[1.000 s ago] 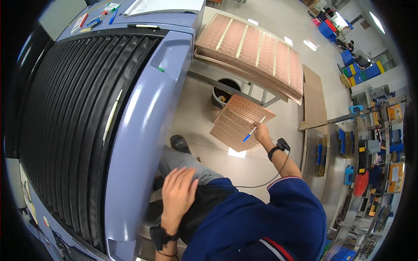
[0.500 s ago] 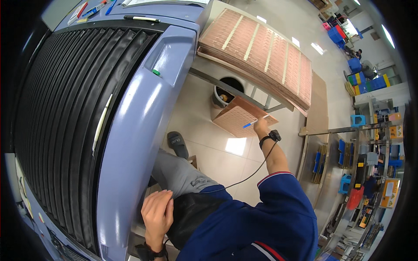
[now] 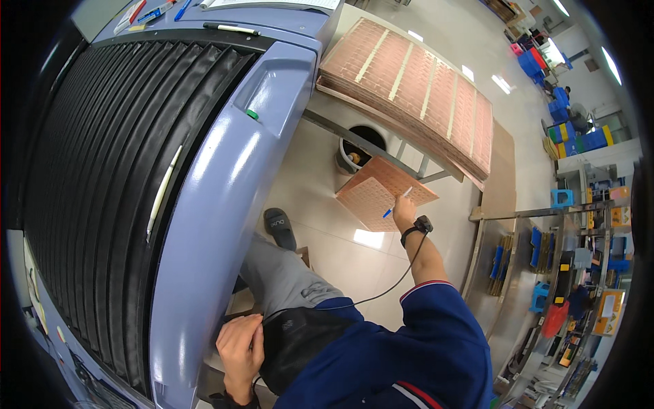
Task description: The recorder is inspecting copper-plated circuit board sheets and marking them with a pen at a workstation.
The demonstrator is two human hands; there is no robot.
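My right hand (image 3: pixel 403 213) is stretched out ahead and grips a copper-coloured square panel (image 3: pixel 380 191) by its near corner, with a blue-and-white pen (image 3: pixel 396 202) held against it. The panel hangs tilted below a table that carries a large stack of similar copper panels (image 3: pixel 415 88). A black wrist strap with a cord (image 3: pixel 417 229) sits on that arm. My left hand (image 3: pixel 240 351) rests with curled fingers on a black pouch (image 3: pixel 300 344) at my waist, close to the machine's front edge.
A big blue-grey machine (image 3: pixel 225 170) with a black ribbed cover (image 3: pixel 102 163) fills the left. A round bin (image 3: pixel 357 153) stands under the table. My foot in a black slipper (image 3: pixel 279 228) is on the pale floor. Shelves with coloured bins (image 3: pixel 572 273) line the right.
My right hand has carried the copper panel lower and nearer the stack table. My left hand slid down from my lap to the pouch at my waist.
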